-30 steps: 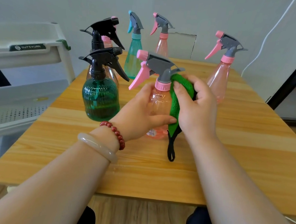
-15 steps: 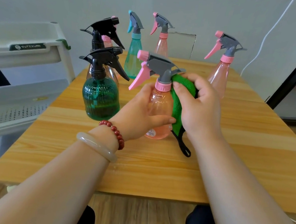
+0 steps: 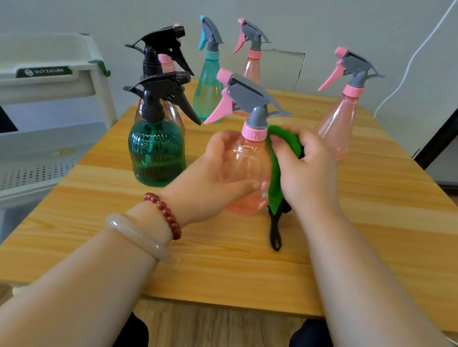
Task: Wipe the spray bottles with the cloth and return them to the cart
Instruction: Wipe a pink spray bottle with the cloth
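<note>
Pink spray bottle [image 3: 246,175] stands mid-bench [image 3: 354,257], barely shifted, long axis upright, nozzle pointing left. Left hand [image 3: 210,182] grips its body. The right hand [image 3: 309,176] clutches the green cloth [image 3: 275,175] against its right side, slightly lower than before. The cloth's black loop [image 3: 275,234] has swung back leftward.

The right hand [image 3: 309,176] has slid the green microfibre cloth [image 3: 274,178] from the collar down onto the shoulder of the clear pink plastic spray bottle [image 3: 247,164]; its nozzle sits slightly higher. The cloth's black loop [image 3: 272,228], lately swung toward the wooden table's [image 3: 212,270] right edge, hangs straight again.
</note>
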Available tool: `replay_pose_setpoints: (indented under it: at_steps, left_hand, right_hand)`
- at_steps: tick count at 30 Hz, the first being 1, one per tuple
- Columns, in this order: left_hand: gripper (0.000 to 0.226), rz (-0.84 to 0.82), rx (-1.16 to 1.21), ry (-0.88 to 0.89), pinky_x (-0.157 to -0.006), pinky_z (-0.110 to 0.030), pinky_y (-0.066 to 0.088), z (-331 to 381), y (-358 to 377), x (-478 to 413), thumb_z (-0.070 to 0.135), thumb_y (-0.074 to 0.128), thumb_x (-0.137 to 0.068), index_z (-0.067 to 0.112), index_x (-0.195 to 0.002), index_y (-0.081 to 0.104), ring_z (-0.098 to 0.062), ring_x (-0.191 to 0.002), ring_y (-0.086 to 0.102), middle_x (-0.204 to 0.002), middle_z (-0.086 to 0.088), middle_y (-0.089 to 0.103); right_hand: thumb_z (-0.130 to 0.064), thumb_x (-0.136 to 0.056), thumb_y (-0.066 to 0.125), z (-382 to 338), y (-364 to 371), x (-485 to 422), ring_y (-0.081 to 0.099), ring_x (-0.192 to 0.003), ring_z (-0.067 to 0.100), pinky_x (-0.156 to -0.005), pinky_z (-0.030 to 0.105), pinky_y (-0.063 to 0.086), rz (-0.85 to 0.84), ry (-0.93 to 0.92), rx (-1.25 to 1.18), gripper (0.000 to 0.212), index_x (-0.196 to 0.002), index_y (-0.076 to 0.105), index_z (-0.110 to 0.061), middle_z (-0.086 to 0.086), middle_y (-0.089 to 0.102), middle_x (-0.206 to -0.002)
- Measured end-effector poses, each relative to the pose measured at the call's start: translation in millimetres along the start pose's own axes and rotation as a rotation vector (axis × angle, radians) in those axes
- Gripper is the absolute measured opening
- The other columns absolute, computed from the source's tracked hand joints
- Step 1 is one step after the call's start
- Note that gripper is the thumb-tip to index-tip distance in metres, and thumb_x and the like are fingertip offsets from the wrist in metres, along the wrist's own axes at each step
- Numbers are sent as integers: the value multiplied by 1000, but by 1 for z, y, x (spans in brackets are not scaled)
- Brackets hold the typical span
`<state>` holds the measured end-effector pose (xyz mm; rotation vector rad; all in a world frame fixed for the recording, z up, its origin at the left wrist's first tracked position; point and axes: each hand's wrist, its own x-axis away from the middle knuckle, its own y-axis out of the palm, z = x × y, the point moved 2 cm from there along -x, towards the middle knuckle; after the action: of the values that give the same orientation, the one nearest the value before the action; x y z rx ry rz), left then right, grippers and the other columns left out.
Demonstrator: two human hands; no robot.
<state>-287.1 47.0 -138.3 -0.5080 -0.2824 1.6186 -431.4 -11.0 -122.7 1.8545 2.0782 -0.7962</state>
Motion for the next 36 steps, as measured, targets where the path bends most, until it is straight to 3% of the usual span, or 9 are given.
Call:
replay_pose_setpoints:
  at_steps: [4, 7, 12, 18, 22, 24, 29, 32, 36]
  left_hand:
    - [83, 52, 162, -56, -90, -34, 55, 6, 10, -2, 56, 78, -64, 32, -134, 42, -9, -102, 65, -117, 6, 65]
    - [91, 128, 38, -30, -90, -13, 40, 13, 14, -5, 80, 66, -58, 32, -133, 48, -3, -108, 51, -129, 8, 47]
    - [70, 213, -108, 63, -73, 2, 35, 18, 9, -7, 71, 54, -59, 30, -116, 57, 5, -86, 47, -102, 10, 51]
    - [69, 205, -2, 66, -100, -36, 49, 1, 1, -5, 72, 62, -75, 26, -126, 54, -5, -111, 59, -117, 14, 63]
    - [55, 243, -16, 98, -91, -2, 37, 1, -2, -1, 53, 59, -85, 23, -131, 59, 11, -102, 49, -112, 11, 53]
    - [46, 244, -26, 94, -83, 1, 35, 2, -1, -1, 41, 58, -93, 23, -135, 56, 15, -92, 48, -106, 14, 52]
    - [33, 242, 155, 105, -88, -29, 53, 6, 3, 4, 33, 45, -97, 39, -129, 51, 1, -97, 61, -105, 18, 65]
    - [28, 216, 239, 107, -88, -33, 54, 7, 5, 6, 41, 49, -89, 44, -116, 54, -6, -98, 64, -104, 12, 66]
    - [27, 229, 181, 162, -81, -38, 56, 13, 13, 3, 59, 64, -82, 46, -103, 54, -19, -91, 66, -101, 3, 68]
  right_hand:
    - [-13, -92, 64, -3, 1, 1, 59, -75, -8, -70, 11, 44, 7, -25, -50, 22, -90, 65, -34, -25, 66, -77]
    - [-13, -92, 63, -7, 3, 4, 60, -75, -1, -71, 17, 46, 10, -43, -210, 21, -92, 66, -34, -22, 67, -77]
    - [-14, -93, 64, -5, 2, 1, 63, -80, -2, -73, 17, 48, -13, -5, -146, 24, -89, 66, -37, -25, 68, -80]
    - [-8, -91, 67, -7, 0, 5, 65, -68, 6, -60, 22, 52, -3, 39, -348, 19, -91, 70, -27, -11, 71, -75]
    - [-15, -92, 66, -6, 7, 6, 68, -79, 9, -70, 31, 56, -21, 43, -270, 16, -96, 70, -30, -12, 73, -84]
    - [-17, -92, 67, -4, 8, 4, 68, -80, 7, -69, 29, 55, -12, 87, -248, 15, -96, 70, -31, -12, 73, -85]
    - [-17, -87, 70, -11, 14, 14, 67, -84, 10, -74, 28, 54, -1, -4, -275, 14, -98, 71, -27, -11, 72, -87]
    - [-11, -91, 68, -13, 16, 14, 63, -83, -6, -74, 11, 46, -2, -50, -198, 19, -100, 67, -27, -19, 69, -88]
    - [-13, -92, 66, -8, 14, 9, 64, -86, -5, -77, 15, 49, 33, 58, -231, 21, -99, 69, -33, -23, 70, -86]
